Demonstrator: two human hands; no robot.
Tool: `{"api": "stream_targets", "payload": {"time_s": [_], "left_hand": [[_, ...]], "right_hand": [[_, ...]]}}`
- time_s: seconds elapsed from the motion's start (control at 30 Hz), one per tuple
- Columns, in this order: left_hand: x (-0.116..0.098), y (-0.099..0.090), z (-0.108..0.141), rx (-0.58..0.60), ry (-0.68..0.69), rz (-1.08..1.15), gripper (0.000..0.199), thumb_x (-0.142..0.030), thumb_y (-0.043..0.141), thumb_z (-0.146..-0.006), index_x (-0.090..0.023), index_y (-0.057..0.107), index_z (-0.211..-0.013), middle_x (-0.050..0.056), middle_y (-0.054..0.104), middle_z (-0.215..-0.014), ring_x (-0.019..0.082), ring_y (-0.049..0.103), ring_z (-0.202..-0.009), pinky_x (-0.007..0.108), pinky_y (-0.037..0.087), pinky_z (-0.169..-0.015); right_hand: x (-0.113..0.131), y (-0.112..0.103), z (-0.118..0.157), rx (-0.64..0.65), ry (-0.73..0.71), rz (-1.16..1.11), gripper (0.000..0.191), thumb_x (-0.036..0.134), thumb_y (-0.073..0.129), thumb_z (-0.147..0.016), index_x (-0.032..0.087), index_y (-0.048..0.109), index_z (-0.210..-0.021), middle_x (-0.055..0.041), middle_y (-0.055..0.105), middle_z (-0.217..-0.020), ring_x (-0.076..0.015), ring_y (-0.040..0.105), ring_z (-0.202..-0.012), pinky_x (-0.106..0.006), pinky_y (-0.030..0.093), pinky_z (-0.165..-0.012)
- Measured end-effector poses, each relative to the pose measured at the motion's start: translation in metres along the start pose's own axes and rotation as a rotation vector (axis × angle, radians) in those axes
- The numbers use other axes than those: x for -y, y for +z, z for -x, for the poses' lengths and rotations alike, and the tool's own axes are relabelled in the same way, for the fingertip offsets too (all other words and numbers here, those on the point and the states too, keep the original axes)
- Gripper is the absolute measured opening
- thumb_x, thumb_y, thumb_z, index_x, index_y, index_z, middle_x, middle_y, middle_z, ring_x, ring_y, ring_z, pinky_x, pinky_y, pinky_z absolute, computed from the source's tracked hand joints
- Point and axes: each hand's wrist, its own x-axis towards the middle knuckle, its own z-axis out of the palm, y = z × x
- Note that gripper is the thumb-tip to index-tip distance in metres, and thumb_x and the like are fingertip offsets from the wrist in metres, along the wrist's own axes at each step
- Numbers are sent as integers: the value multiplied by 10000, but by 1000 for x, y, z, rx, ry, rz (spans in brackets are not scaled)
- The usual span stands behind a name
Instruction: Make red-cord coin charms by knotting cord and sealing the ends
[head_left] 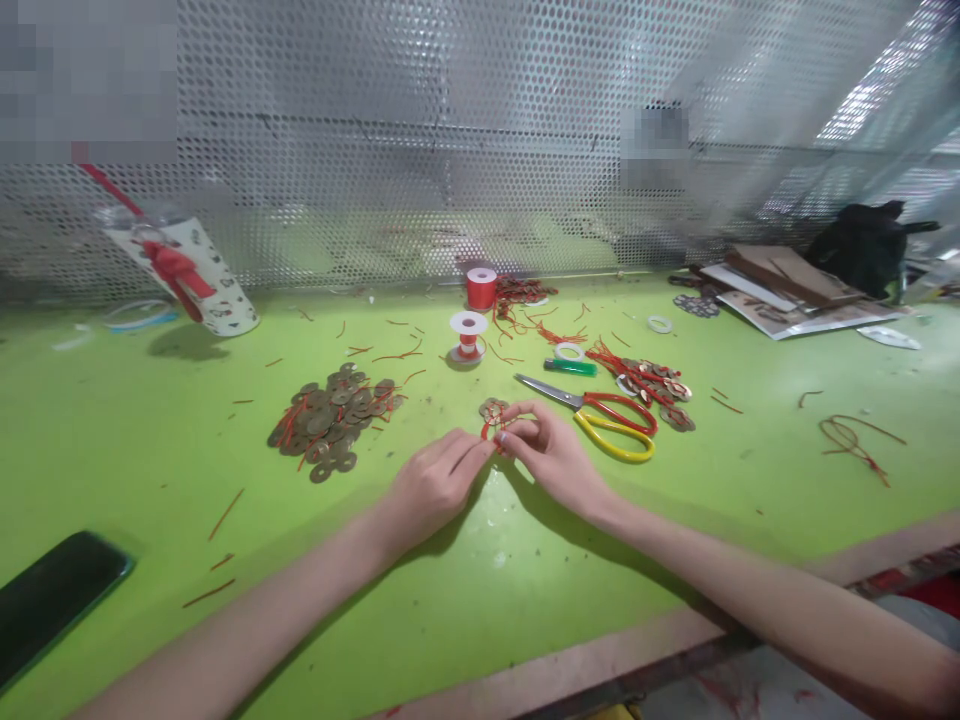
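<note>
My left hand (pixel 442 475) and my right hand (pixel 551 455) meet at the middle of the green table, fingertips close together. Both pinch a thin red cord (pixel 486 431) that loops up between them. Just beyond the fingertips lies a small cluster of bronze-coloured coins (pixel 493 410), which the cord appears to join. Right of my right hand rest scissors (pixel 600 410) with one red and one yellow handle, blades pointing left. A large heap of holed coins (pixel 330 415) with red cords lies to the left of my hands.
Behind the hands stand a nearly bare spool (pixel 469 340) and a full red spool (pixel 481 290). A green lighter (pixel 570 368) and corded coins (pixel 649 385) lie near the scissors. A patterned cup (pixel 199 275) and a dark phone (pixel 64 600) are at left; cardboard (pixel 780 280) is at right.
</note>
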Motion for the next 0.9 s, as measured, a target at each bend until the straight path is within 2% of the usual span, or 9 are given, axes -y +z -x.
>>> {"api": "stream_targets", "payload": {"time_s": [0.2, 0.33, 0.57, 0.9], "left_hand": [[1, 0, 0, 4, -84, 76, 133, -80, 477, -1005, -115, 591, -1063, 106, 715, -901, 210, 675, -799, 342, 599, -723], [1, -1, 1, 16, -124, 134, 121, -82, 501, -994, -124, 605, -1038, 103, 717, -897, 210, 675, -794, 342, 588, -717], [2, 0, -2, -23, -284, 330, 150, -71, 542, -957, -145, 637, -1048, 58, 722, -894, 169, 684, -793, 290, 566, -744], [2, -2, -2, 66, -434, 489, 122, -126, 529, -986, -174, 599, -1073, 30, 709, -925, 152, 680, -798, 277, 540, -748]], "right_hand": [[0, 0, 1, 10, 21, -37, 236, 281, 669, -863, 220, 517, -1033, -1, 719, -840, -189, 701, -852, -376, 541, -862], [-2, 0, -1, 11, 13, -40, 251, 272, 689, -847, 220, 518, -1024, 6, 713, -837, -187, 708, -862, -381, 547, -895], [-3, 0, -1, 24, -41, 3, 243, 252, 683, -862, 218, 511, -1029, -2, 722, -842, -190, 713, -857, -380, 558, -880], [1, 0, 3, -6, -214, 210, 191, 175, 610, -897, 210, 520, -1061, -39, 717, -915, -192, 726, -864, -360, 577, -813]]}}
